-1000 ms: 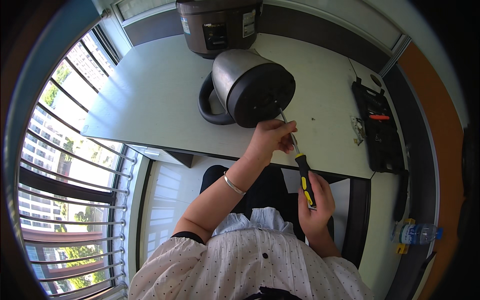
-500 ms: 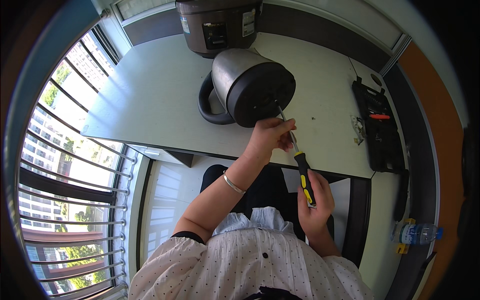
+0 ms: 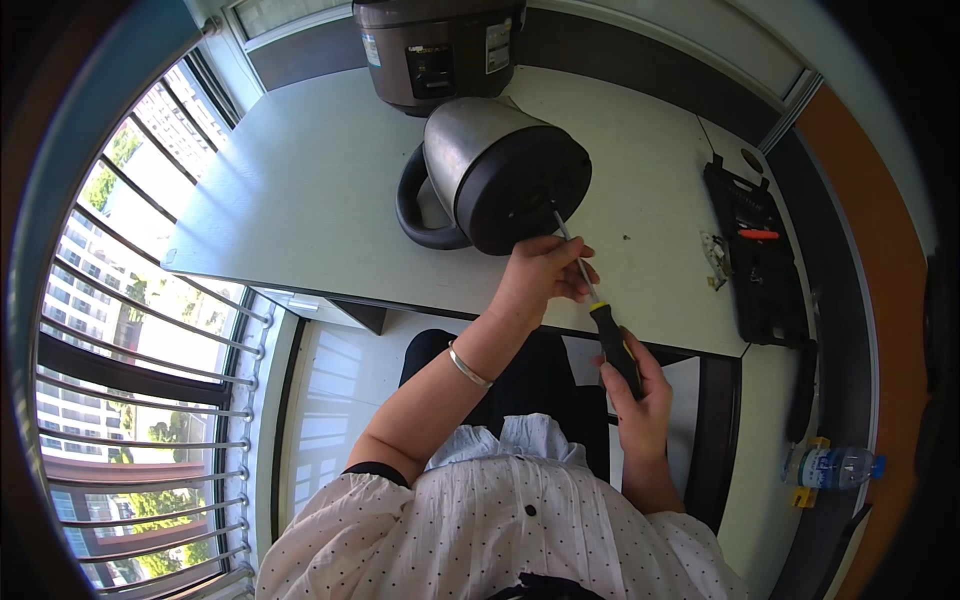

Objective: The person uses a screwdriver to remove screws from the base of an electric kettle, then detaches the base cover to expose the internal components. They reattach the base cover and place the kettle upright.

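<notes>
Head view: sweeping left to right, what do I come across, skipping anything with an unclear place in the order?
Barred window → tilted steel kettle → right hand → open black tool case → blue-capped plastic bottle.

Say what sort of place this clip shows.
Probably a room in a home or dormitory, above ground level: a dark electric cooker and a steel kettle share a pale table, and a barred window looks out on buildings and trees.
</notes>
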A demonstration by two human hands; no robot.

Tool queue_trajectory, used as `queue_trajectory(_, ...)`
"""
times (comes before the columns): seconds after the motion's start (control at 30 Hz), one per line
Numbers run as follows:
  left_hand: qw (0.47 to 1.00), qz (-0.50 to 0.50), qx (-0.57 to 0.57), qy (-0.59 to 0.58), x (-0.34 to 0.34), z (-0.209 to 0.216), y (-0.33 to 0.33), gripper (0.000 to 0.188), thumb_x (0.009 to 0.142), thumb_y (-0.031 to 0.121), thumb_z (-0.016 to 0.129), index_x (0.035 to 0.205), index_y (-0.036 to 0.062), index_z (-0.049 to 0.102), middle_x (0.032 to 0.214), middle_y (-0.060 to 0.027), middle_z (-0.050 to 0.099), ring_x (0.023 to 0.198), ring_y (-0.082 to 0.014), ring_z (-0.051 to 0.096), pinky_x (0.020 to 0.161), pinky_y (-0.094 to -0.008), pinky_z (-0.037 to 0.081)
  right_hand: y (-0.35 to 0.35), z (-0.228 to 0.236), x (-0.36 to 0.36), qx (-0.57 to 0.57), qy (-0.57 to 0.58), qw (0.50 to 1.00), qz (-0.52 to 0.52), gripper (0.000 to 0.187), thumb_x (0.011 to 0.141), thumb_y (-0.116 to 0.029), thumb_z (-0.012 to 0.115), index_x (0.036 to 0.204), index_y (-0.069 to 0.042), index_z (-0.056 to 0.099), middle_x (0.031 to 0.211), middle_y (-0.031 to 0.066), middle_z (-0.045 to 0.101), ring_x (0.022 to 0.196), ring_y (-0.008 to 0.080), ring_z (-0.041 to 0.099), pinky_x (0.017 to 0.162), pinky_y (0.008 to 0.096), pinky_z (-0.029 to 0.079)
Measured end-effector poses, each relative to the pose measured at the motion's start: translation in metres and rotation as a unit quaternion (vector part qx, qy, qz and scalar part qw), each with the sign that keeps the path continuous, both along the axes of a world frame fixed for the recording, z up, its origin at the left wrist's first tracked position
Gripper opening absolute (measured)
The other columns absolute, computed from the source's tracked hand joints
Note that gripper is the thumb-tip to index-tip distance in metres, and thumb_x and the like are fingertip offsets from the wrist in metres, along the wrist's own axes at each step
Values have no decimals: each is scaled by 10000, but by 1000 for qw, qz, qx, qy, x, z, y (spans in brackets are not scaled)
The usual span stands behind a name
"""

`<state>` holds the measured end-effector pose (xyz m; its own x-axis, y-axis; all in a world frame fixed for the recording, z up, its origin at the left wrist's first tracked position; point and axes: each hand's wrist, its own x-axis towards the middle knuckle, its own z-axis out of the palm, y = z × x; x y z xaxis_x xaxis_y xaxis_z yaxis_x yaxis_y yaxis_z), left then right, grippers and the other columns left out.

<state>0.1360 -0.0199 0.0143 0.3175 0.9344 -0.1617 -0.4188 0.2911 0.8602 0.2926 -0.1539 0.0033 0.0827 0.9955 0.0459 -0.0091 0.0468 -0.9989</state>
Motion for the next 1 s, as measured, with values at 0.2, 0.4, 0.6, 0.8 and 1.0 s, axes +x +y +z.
queue_trajectory(0.2,1000,-20,1,-18,0,-1,1,318,933,257,531,970,-53,589,766,-143,633,580,-156,567,577,-266,479,-4,3,-6,79,-81,993,-15,482,862,-51,626,1292,65,443,1026,110,628,887,109,589,800,228,470)
queue_trajectory(0.4,999,-27,1,-28,1,-3,1,320,935,261,527,978,-51,584,767,-138,635,578,-152,569,578,-261,478,-4,-1,-5,80,-80,993,-19,479,860,-45,626,1290,65,445,1030,115,625,879,114,589,798,235,471)
queue_trajectory(0.6,999,-30,1,-30,1,-4,2,312,937,257,523,970,-47,584,769,-136,636,575,-150,571,579,-259,478,-4,-1,-5,82,-79,993,-18,472,861,-36,622,1290,59,449,1031,119,622,877,115,590,795,235,471)
queue_trajectory(0.8,999,-26,-6,-25,2,-3,2,305,939,250,519,970,-46,582,768,-135,635,574,-154,562,578,-264,471,-4,0,-5,76,-90,993,-18,472,860,-45,626,1287,59,453,1026,123,620,885,123,592,799,241,472)
queue_trajectory(1.0,999,-24,-6,-23,1,-3,2,300,939,249,517,968,-42,582,767,-132,636,573,-152,559,575,-263,469,-4,-3,-4,85,-93,992,-20,473,855,-45,631,1284,54,459,1021,119,620,881,123,592,800,246,472)
